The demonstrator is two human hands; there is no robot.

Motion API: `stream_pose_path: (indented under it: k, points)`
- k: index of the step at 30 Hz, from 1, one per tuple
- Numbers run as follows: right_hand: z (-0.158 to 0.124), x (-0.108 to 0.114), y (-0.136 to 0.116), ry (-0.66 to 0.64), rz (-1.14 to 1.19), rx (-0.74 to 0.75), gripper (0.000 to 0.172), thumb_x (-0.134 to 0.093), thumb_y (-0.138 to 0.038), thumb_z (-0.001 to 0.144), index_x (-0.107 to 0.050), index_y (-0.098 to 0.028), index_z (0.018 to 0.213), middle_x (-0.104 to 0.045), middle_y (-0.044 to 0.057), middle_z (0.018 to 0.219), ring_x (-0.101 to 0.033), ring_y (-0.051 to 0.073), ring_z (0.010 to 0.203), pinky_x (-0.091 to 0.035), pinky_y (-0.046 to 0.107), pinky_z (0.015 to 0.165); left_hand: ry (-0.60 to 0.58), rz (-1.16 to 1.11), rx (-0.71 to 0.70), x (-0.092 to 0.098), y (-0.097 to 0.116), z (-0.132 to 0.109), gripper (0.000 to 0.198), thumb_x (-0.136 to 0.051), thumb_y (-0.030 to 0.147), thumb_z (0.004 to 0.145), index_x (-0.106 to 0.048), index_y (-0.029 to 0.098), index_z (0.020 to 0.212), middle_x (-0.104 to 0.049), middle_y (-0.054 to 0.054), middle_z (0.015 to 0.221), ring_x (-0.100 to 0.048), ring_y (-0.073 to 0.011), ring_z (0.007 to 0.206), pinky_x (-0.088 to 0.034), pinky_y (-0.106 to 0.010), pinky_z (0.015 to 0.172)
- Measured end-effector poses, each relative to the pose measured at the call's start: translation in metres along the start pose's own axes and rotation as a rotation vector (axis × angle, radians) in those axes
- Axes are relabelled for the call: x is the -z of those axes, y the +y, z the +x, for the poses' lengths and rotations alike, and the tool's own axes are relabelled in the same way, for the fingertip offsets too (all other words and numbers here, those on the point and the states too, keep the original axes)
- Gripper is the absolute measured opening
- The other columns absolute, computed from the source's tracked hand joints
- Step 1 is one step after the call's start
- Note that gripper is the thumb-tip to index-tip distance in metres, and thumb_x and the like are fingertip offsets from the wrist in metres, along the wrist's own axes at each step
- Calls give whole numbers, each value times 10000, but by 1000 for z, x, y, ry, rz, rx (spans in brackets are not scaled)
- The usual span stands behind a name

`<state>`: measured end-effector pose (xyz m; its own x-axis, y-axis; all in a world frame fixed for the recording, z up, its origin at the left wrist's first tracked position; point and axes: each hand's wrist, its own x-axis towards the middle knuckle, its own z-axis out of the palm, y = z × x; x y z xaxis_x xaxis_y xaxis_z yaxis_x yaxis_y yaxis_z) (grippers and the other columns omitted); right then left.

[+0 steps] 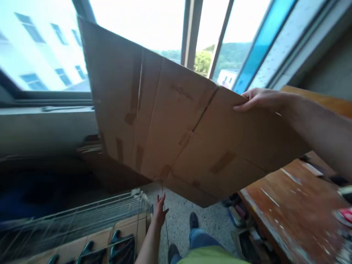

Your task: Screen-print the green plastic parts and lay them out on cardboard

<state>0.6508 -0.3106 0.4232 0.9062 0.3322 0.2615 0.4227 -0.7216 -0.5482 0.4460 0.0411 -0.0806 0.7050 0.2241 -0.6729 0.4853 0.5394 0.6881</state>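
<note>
A large flat sheet of brown cardboard point(176, 110), creased and patched with tape, is held up at a slant before the window. My right hand point(251, 99) grips its upper edge toward the right, thumb on the near face and the other fingers behind. Below the sheet's lower edge, my left hand point(160, 211) reaches out with its fingers apart. Nothing is in that hand, and it appears clear of the cardboard.
A wire rack point(110, 209) stands at lower left, with dark items on cardboard in it. On the right is a worn wooden table point(297, 205), with boxes point(250, 244) beneath it. More cardboard point(110, 168) leans below the window sill point(46, 110). Speckled floor point(180, 216) lies between.
</note>
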Motion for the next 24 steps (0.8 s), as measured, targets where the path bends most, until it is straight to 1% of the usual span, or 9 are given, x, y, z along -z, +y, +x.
stream_pose_path:
  k: [1,3,6,9,12,14,17,21,24]
  points:
    - [-21,27,5,-34,-52,-73,476,-570,-472,836,-699,-15,813,-676,128,1151,-655,216,1020,-516,342,822,-37,18,15,-14,-3,2,656,-570,555,830,-345,359,1414,-298,-111,1557,-295,-283,1422,-468,-459,937]
    - [-62,71,15,-109,-111,-212,518,-536,-492,851,-689,2,876,-673,123,1149,-648,222,1030,-502,365,840,-112,5,59,-41,-14,4,551,-530,525,870,-393,354,1375,-443,-111,1463,-486,-269,1293,-499,-446,895]
    - [-112,115,37,-65,-148,-315,514,-592,-497,823,-686,-24,1001,-697,98,1084,-658,222,1006,-488,408,888,-180,-67,167,-72,-41,-2,341,-599,335,877,-531,296,1209,-647,-50,1192,-677,-166,920,-535,-341,799]
    - [-143,139,75,158,-386,-378,587,-601,-503,814,-647,-1,1115,-684,113,1083,-639,212,1035,-443,410,962,-234,-47,256,-95,-70,-16,153,-619,224,865,-580,230,1013,-702,-3,966,-677,-119,728,-531,-273,689]
    - [-170,141,127,403,-627,-379,547,-690,-417,799,-622,-47,1196,-660,120,1154,-583,224,1113,-400,430,1017,-255,-8,268,-121,-91,-32,77,-639,190,845,-570,205,876,-709,19,838,-675,-117,653,-526,-260,647]
    - [-193,129,162,459,-648,-364,449,-728,-328,792,-645,-137,1189,-665,87,1168,-571,224,1115,-405,438,1015,-253,23,252,-141,-101,-40,114,-667,172,817,-567,207,860,-715,28,823,-678,-118,633,-532,-262,656]
    - [-239,90,204,419,-567,-387,316,-697,-244,814,-680,-192,1125,-689,66,1129,-584,215,1074,-422,418,988,-243,126,225,-176,-112,-43,195,-708,156,772,-577,216,903,-719,31,829,-685,-122,627,-537,-256,659]
    - [-318,6,233,282,-352,-456,249,-691,-177,799,-711,-174,1047,-708,79,1087,-593,206,1047,-431,373,965,-215,302,184,-219,-125,-38,309,-746,165,731,-560,212,974,-704,14,807,-692,-145,639,-540,-257,623]
    - [-382,-71,235,198,-183,-587,274,-702,-158,771,-720,-183,1044,-708,83,1092,-591,208,1056,-420,368,975,-195,402,179,-242,-129,-35,327,-765,174,711,-543,197,950,-691,-2,810,-691,-161,664,-551,-278,618]
